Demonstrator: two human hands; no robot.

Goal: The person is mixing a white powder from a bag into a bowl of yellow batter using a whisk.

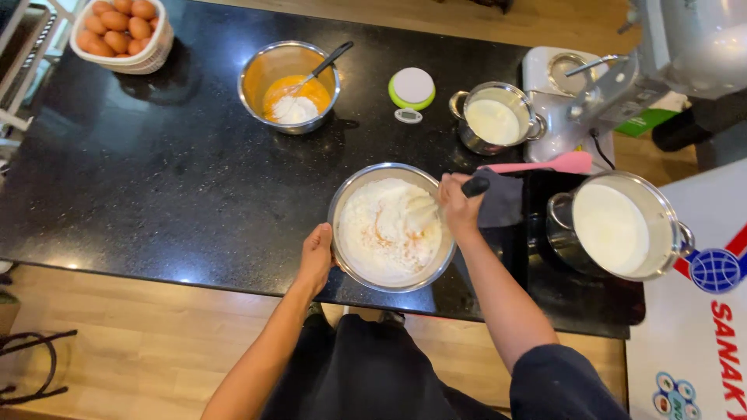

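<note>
Landmark: we place everything from the steel mixing bowl (391,227) of white flour, at the near edge of the black counter (156,179).
Left hand: our left hand (317,257) cups the bowl's left rim, fingers pressed together against the steel.
Right hand: our right hand (459,205) is above the bowl's right rim, fingers curled tight around the black handle of a whisk (436,204) dipping into the flour.
Beyond the bowl: a smaller bowl (289,85) with yellow batter and a spoon.
Right of the bowl: a pink spatula (545,164), two pots of white liquid (615,227).
Far left of the bowl: a basket of eggs (120,33).
</note>
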